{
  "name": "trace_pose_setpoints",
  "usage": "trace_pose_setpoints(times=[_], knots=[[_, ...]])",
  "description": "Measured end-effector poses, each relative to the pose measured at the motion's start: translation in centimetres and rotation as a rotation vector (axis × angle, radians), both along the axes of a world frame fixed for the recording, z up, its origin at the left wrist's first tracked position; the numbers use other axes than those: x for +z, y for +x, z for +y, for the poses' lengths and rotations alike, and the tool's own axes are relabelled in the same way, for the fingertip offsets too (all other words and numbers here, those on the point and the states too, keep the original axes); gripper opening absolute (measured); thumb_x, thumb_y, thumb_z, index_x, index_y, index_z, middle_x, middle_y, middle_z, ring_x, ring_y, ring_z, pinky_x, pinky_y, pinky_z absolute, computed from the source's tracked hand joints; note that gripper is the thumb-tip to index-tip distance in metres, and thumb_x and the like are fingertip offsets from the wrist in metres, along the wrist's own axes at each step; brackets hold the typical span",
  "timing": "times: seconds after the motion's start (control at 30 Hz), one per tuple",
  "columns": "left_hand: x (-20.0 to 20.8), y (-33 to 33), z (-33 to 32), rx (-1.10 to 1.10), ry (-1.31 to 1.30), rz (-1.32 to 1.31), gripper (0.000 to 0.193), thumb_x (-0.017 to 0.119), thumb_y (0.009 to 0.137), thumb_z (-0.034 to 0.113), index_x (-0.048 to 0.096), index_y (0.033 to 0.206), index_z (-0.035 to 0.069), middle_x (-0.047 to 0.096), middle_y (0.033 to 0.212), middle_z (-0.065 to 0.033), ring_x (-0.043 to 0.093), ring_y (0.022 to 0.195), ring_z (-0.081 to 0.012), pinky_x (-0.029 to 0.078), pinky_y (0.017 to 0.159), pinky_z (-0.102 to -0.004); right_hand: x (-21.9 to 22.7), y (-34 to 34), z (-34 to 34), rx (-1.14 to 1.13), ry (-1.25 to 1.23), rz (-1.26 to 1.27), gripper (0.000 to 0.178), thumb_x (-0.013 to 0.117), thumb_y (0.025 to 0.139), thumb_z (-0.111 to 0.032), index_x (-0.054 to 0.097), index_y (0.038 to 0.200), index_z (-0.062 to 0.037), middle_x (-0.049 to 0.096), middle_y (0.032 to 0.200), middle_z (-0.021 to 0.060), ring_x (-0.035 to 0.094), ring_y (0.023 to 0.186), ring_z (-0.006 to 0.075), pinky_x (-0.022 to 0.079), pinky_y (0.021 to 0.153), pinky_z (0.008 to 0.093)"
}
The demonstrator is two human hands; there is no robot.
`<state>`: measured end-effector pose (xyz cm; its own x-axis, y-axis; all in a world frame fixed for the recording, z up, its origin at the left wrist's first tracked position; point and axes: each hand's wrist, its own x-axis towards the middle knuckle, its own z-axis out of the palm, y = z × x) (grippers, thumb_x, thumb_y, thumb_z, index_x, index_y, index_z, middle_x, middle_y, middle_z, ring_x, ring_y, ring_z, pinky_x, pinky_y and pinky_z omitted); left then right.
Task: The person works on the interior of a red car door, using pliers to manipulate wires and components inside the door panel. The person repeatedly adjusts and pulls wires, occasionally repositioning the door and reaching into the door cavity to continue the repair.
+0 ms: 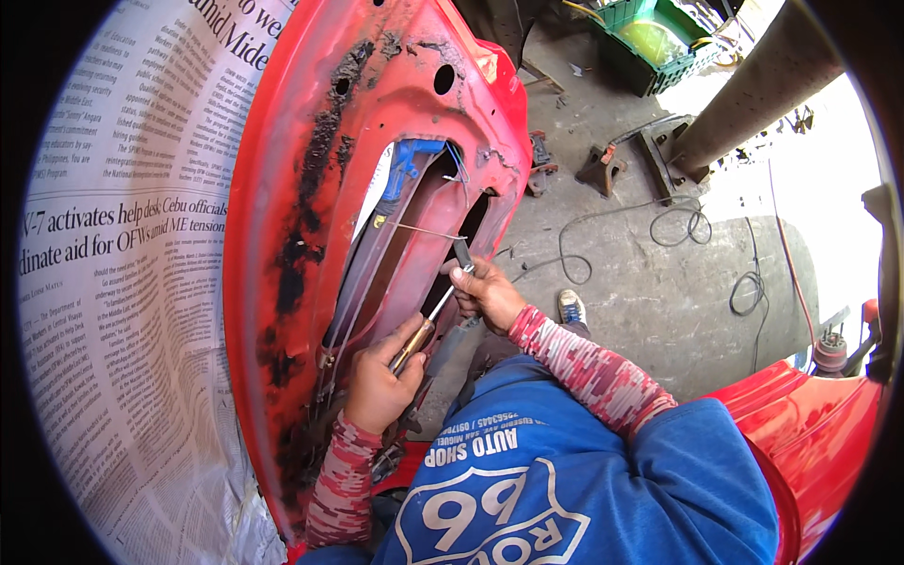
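Observation:
A red car door [273,217] with black, crusty streaks stands before me, its inner side full of openings. My left hand [381,377] is closed around a screwdriver with an amber handle [412,347]. Its metal shaft points up and right toward the other hand. My right hand [488,294] pinches a short grey cylindrical piece [462,252] beside the door's inner opening; the fingers hide its lower end and the screwdriver's tip. Near them a thin cord [419,229] crosses the opening. A blue part with wires [403,171] sits at the opening's upper end.
Newspaper sheets [122,282] cover the area left of the door. On the concrete floor lie a looped cable [680,224] and a rusty jack stand [600,171]. A green crate [650,47] and a thick post [753,94] stand farther off. Another red panel [810,424] is at lower right.

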<state>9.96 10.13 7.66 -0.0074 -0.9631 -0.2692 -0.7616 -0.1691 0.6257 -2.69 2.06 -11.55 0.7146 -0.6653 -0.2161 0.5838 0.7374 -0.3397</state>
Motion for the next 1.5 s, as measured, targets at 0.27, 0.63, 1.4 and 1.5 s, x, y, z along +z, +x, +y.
trace_pose_setpoints(times=[0.27, 0.63, 1.4, 1.5], knots=[[-2.0, 0.6, 1.0, -0.083, -0.159, -0.339, 0.046, 0.069, 0.077, 0.005, 0.062, 0.122, 0.007, 0.068, 0.102, -0.0183, 0.066, 0.087, -0.0381, 0.053, 0.074, -0.0425, -0.2, 0.4, -0.7, 0.020, 0.126, 0.170, 0.035, 0.047, 0.103, -0.037, 0.058, 0.105, -0.0036, 0.039, 0.062, -0.0037, 0.031, 0.047, 0.0062, 0.026, 0.044, 0.0245], [-2.3, 1.1, 1.7, 0.755, 0.841, 1.210, 0.032, 0.057, 0.099, 0.024, 0.052, 0.129, 0.013, 0.053, 0.079, -0.0009, 0.037, 0.052, -0.0024, 0.028, 0.044, -0.0171, 1.9, -3.0, -3.5, 0.171, 0.004, 0.481, 0.042, 0.051, 0.097, -0.038, 0.065, 0.089, 0.0007, 0.064, 0.071, 0.0091, 0.063, 0.053, 0.0187, 0.053, 0.049, 0.0300], [1.1, -1.0, -0.6, -0.422, -0.121, -0.734, 0.040, 0.070, 0.083, 0.022, 0.063, 0.121, 0.011, 0.066, 0.076, -0.0129, 0.065, 0.064, -0.0322, 0.049, 0.053, -0.0424, 4.0, -2.8, -7.0, 0.600, -0.158, 0.651, 0.041, 0.042, 0.101, -0.043, 0.064, 0.096, -0.0090, 0.068, 0.076, 0.0019, 0.065, 0.062, 0.0126, 0.035, 0.043, 0.0255], [2.2, -1.7, -0.6, -0.320, 0.002, -0.679, 0.038, 0.071, 0.082, 0.023, 0.064, 0.116, 0.011, 0.066, 0.077, -0.0124, 0.065, 0.066, -0.0323, 0.050, 0.056, -0.0433, 3.7, -3.7, -7.4, 0.635, -0.247, 0.564, 0.044, 0.044, 0.101, -0.044, 0.064, 0.109, -0.0055, 0.069, 0.092, 0.0061, 0.070, 0.083, 0.0171, 0.047, 0.054, 0.0289]])
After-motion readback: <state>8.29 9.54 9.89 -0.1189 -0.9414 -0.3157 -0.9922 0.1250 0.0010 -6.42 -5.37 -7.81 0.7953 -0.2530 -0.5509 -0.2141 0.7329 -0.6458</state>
